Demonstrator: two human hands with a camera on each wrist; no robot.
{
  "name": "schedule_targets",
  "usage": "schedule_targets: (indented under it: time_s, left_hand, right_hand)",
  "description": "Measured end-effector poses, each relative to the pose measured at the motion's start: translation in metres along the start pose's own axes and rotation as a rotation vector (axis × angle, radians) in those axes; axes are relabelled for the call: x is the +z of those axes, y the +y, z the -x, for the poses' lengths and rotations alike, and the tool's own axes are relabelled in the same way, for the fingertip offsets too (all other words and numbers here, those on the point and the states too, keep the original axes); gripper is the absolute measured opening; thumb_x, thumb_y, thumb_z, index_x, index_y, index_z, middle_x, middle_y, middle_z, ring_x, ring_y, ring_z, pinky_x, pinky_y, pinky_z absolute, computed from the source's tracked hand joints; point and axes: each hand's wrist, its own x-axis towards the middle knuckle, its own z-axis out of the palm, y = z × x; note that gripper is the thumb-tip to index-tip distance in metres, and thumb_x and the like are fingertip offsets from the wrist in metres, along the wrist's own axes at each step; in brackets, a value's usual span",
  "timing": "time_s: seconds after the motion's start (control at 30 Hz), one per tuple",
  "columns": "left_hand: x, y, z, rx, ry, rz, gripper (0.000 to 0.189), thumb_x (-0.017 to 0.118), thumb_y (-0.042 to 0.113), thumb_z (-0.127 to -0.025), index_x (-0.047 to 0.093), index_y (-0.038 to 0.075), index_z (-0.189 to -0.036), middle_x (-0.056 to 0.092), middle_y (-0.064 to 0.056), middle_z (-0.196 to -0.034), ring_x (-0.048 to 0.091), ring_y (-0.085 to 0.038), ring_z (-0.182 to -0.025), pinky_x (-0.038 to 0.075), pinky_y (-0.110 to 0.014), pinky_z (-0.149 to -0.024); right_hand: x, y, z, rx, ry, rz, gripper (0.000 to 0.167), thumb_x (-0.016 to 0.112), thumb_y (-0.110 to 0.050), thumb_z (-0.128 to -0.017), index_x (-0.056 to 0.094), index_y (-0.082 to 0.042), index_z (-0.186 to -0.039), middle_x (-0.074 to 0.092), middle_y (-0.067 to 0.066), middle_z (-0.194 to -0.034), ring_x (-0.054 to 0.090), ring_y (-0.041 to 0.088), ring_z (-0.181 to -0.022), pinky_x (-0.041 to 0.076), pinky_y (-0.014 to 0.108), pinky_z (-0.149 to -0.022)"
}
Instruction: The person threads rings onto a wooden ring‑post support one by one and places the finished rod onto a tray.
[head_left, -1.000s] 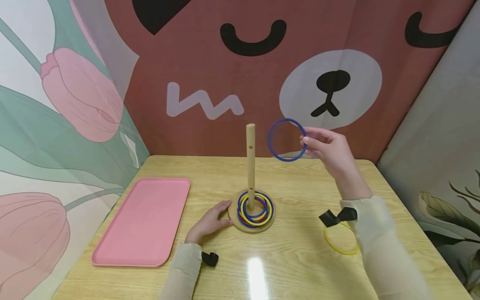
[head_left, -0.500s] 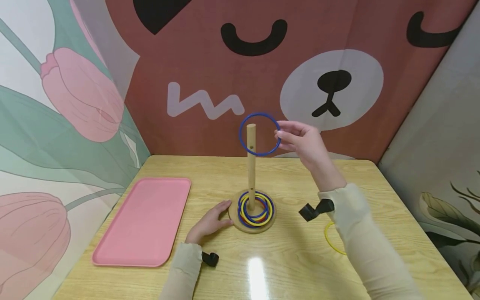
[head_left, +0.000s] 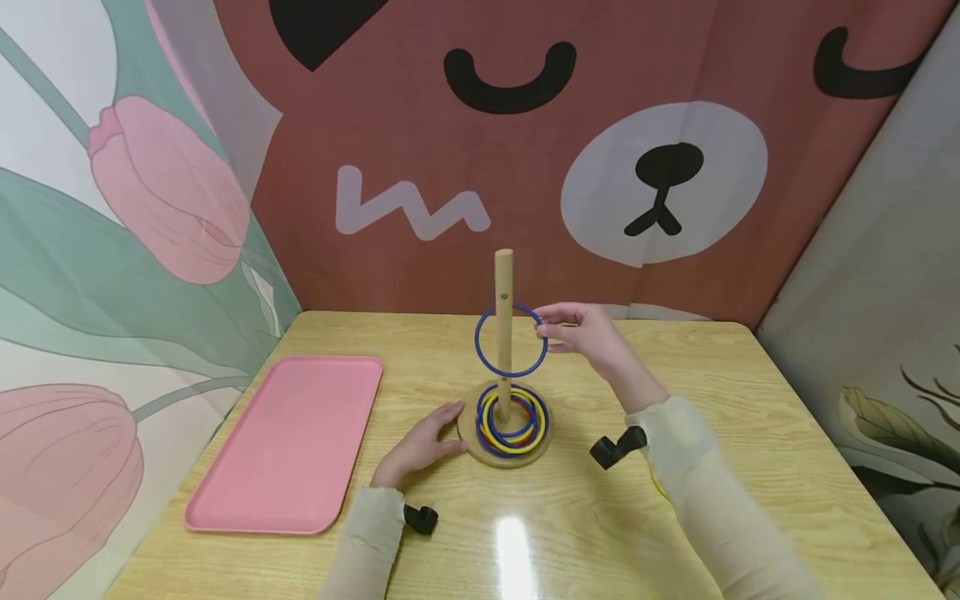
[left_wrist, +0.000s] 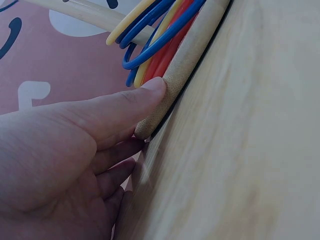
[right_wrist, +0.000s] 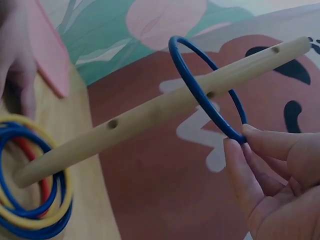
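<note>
In the head view, an upright wooden peg (head_left: pixel 504 333) rises from a round wooden base (head_left: pixel 468 425). Several blue, yellow and red rings (head_left: pixel 527 448) lie stacked around its foot. My right hand (head_left: pixel 588 335) pinches one blue ring (right_wrist: pixel 196 92) by its edge between thumb and fingertips. That ring encircles the peg, tilted, partway down the shaft and above the stack. My left hand (head_left: pixel 416 450) holds the left rim of the base, its thumb on the rim in the left wrist view and its fingers around the edge.
A pink tray (head_left: pixel 285 442) lies at the left of the wooden table (head_left: pixel 585 533). To the right, a yellow ring (head_left: pixel 657 483) lies on the tabletop, mostly hidden by my right sleeve. A wall hanging with a bear face (head_left: pixel 420 275) stands behind the table.
My right hand has carried the blue ring left to the peg's top, then down along the shaft. My left hand stays at the base. The right sleeve now covers most of the loose yellow ring.
</note>
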Motion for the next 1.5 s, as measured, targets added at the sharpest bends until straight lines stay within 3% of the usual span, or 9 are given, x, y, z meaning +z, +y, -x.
schedule_targets:
  time_s: [0.33, 0.67, 0.8, 1.03, 1.23, 1.5]
  left_hand:
    - [0.0, 0.001, 0.001, 0.003, 0.0, -0.006, 0.073, 0.069, 0.027, -0.09, 0.035, 0.006, -0.15, 0.029, -0.019, -0.157, 0.024, -0.037, -0.147, 0.021, -0.054, -0.12]
    - [0.0, 0.0, 0.0, -0.006, 0.0, -0.008, 0.074, 0.07, 0.028, -0.089, 0.035, 0.007, -0.15, 0.029, -0.018, -0.158, 0.024, -0.037, -0.147, 0.021, -0.054, -0.121]
    - [0.0, -0.001, 0.0, 0.014, 0.01, -0.009, 0.073, 0.07, 0.028, -0.09, 0.035, 0.004, -0.15, 0.03, -0.02, -0.157, 0.025, -0.039, -0.146, 0.022, -0.055, -0.12]
    - [0.001, -0.002, -0.001, 0.023, 0.015, -0.008, 0.073, 0.07, 0.029, -0.09, 0.035, 0.004, -0.149, 0.032, -0.02, -0.156, 0.025, -0.039, -0.146, 0.022, -0.054, -0.12]
    - [0.001, -0.002, -0.001, 0.02, 0.012, -0.004, 0.073, 0.07, 0.028, -0.09, 0.035, 0.004, -0.149, 0.031, -0.021, -0.156, 0.025, -0.039, -0.146, 0.022, -0.054, -0.12]
    - [0.0, 0.0, -0.001, 0.021, 0.016, -0.008, 0.074, 0.07, 0.028, -0.089, 0.035, 0.003, -0.149, 0.03, -0.021, -0.156, 0.025, -0.04, -0.146, 0.021, -0.055, -0.12]
  right_hand:
    - [0.01, 0.045, -0.002, 0.088, -0.094, 0.14, 0.032, 0.063, -0.008, -0.093, 0.063, 0.003, -0.123, 0.065, 0.01, -0.103, 0.065, 0.01, -0.088, 0.059, 0.041, -0.086]
    - [0.025, 0.082, -0.001, 0.095, -0.077, 0.288, 0.024, 0.064, -0.005, -0.092, 0.069, 0.0, -0.115, 0.066, 0.015, -0.102, 0.065, 0.017, -0.087, 0.061, 0.04, -0.078]
    - [0.03, 0.089, 0.001, 0.082, -0.058, 0.341, 0.021, 0.064, -0.003, -0.091, 0.071, 0.0, -0.11, 0.068, 0.014, -0.098, 0.064, 0.016, -0.082, 0.062, 0.041, -0.075]
    - [0.035, 0.099, 0.003, 0.066, -0.043, 0.442, 0.017, 0.066, -0.003, -0.089, 0.074, -0.005, -0.104, 0.07, 0.009, -0.093, 0.063, 0.012, -0.075, 0.058, 0.03, -0.063]
    - [0.037, 0.101, 0.007, 0.037, -0.035, 0.439, 0.017, 0.068, -0.003, -0.088, 0.074, -0.004, -0.103, 0.07, 0.009, -0.09, 0.063, 0.011, -0.07, 0.059, 0.034, -0.063]
    - [0.033, 0.101, 0.012, 0.041, 0.029, 0.396, 0.019, 0.069, -0.006, -0.088, 0.073, -0.004, -0.106, 0.073, 0.01, -0.094, 0.066, 0.013, -0.077, 0.059, 0.028, -0.065]
